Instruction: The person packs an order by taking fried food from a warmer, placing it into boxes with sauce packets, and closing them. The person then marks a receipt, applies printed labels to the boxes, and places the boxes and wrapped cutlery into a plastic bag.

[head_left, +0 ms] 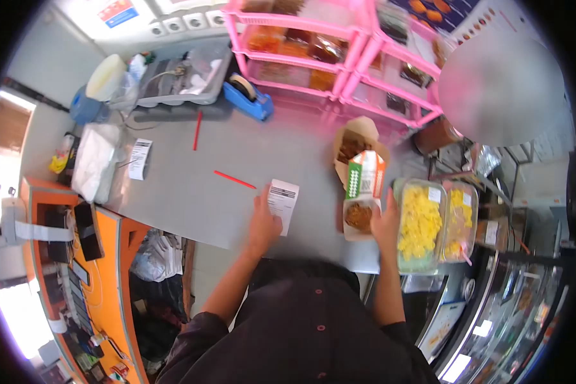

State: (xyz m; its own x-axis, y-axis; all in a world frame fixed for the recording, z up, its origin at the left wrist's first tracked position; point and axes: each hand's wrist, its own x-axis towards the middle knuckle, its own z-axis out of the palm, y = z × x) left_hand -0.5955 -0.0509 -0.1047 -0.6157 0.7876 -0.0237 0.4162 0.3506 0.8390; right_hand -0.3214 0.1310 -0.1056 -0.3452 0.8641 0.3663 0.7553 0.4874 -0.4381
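A printed receipt (287,200) lies near the table's front edge. My left hand (266,223) is at its left side, fingers bent over the paper's edge. To the right stands an open paper food box (358,217) with brown food inside and a green, white and orange printed lid flap. My right hand (385,224) grips the right wall of this box, thumb toward the inside. Just behind it is a second open kraft food box (353,147), also with brown food. A red straw-like stick (235,179) lies left of the receipt.
Right of my hand are clear tubs of yellow food (421,224). Pink shelves (294,64) hold packets at the back, beside a blue tape dispenser (248,101). Another red stick (197,131) and another receipt (140,159) lie left. A blurred round object (502,89) hangs upper right.
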